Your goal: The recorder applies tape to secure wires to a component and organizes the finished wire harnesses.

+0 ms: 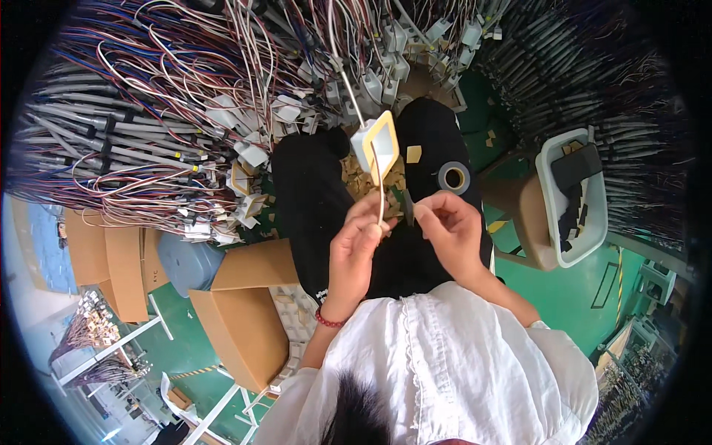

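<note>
My left hand (360,245) pinches a thin white cable (381,194) between thumb and fingers. Above that hand the cable runs through a small white square housing (363,144) with a tan frame (393,137) round its open face, then on up toward the hanging bundles. Beside it my right hand (454,231) is closed, thumb against forefinger, on a short dark grey strip (408,206) that looks like tape. The two hands are close but apart. A roll of grey tape (445,178) and a tan square piece (413,154) lie on my dark-trousered right thigh.
Wire bundles (170,81) with several white housings (374,83) fill the far side. Between my legs lie tan scraps (360,182). A pale bin (547,200) with dark pieces stands on the right. Cardboard boxes (226,319) and a blue-grey stool (189,263) are at left.
</note>
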The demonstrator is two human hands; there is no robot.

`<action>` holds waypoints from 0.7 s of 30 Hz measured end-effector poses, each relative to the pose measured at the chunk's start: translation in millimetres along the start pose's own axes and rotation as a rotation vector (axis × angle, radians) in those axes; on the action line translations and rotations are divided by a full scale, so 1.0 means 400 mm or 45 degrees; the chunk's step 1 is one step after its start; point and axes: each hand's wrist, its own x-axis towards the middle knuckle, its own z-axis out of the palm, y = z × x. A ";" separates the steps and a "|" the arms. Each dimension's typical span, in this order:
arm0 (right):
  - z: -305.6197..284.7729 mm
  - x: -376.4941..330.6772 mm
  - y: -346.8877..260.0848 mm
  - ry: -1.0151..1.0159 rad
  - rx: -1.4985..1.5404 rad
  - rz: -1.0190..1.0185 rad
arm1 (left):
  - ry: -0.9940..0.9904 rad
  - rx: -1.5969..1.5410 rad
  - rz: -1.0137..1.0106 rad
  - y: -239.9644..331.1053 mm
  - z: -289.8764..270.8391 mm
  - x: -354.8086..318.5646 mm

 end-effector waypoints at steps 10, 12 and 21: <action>-0.035 0.039 0.008 0.049 0.353 0.199 | 0.323 -0.207 -0.092 -0.013 -0.029 0.005; -0.045 0.065 0.001 0.106 -0.165 0.078 | 0.309 -0.146 -0.078 -0.003 -0.039 0.004; 0.002 0.096 -0.001 -0.428 -0.044 0.210 | 0.228 0.005 -0.095 0.002 -0.035 0.005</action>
